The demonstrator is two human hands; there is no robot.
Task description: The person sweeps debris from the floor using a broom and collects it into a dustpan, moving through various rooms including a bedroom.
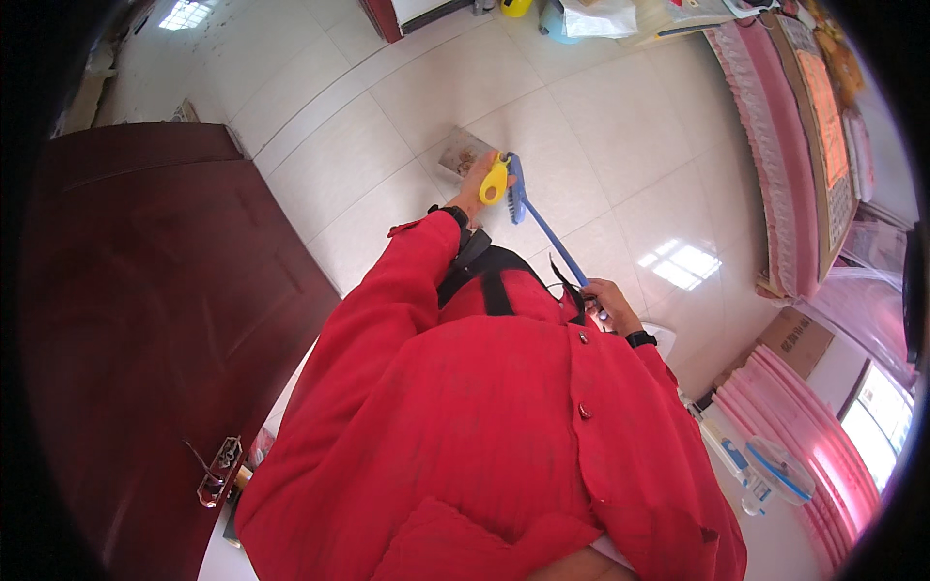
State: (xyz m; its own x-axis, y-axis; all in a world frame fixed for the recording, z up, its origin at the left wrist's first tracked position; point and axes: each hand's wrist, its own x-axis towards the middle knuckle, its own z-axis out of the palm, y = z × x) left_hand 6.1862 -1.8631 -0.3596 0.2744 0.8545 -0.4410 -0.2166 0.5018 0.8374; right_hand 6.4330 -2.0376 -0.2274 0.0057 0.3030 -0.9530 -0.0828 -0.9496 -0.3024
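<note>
My left hand (476, 183) grips a yellow handle (494, 181) with a hole near its end. Just past that hand is a grey dustpan (455, 150) with brownish debris in it, low over the floor tiles. Whether the yellow handle belongs to the dustpan I cannot tell, since my fingers cover the join. Beside the handle, a blue brush head (516, 190) with dark bristles stands on edge. From it a blue pole (556, 243) runs back to my right hand (612, 303), which is closed around it near my waist.
A dark red door (160, 312) with a metal handle stands at the left. Along the right is a bed or bench with a pink frilled cover (777, 160). A cardboard box (795, 341), pink curtain (799, 414) and fan (777, 468) are lower right. A light-blue bin (559, 25) is at the top.
</note>
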